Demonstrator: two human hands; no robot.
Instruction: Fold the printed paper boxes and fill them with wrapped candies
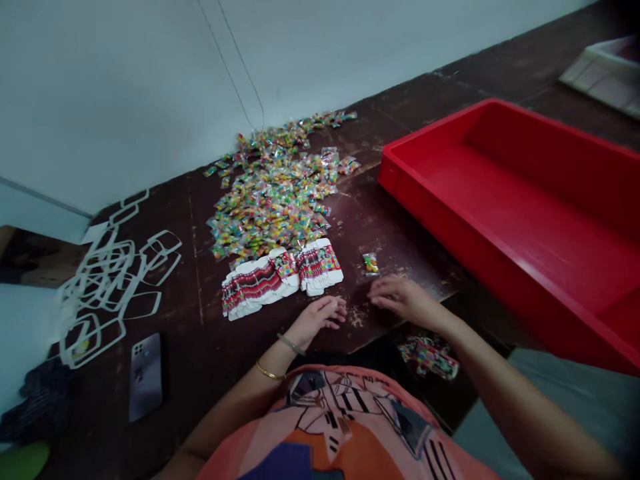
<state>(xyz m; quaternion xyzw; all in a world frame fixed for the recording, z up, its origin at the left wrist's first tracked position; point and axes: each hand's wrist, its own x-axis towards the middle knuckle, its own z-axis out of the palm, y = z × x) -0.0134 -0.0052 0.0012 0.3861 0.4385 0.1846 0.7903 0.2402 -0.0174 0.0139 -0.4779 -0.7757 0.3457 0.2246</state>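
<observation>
- Dark, scuffed wooden table point(200, 347) against a pale wall. A heap of small coloured packets point(275, 193) lies along the far side, with fanned stacks of printed cards point(280, 277) just in front of it.
- My left hand point(320, 317) rests on the wood right below the cards. Its fingers are slack and slightly curled, with nothing in them.
- My right hand point(400, 299) lies palm down close beside it. It is too blurred for me to tell whether the fingertips pinch anything.
- One loose packet point(371, 263) sits apart from the heap, just beyond my right fingertips and to the right of the cards.
- I judge this a pause between pieces, with both hands near the cards and the stray packet and neither gripping.
- Lifting that packet would call for a light fingertip pinch, since it is small and crinkly.
- A red tray point(390, 175) stands to my right, a phone point(145, 375) and white cut-out frames point(110, 280) to my left.
</observation>
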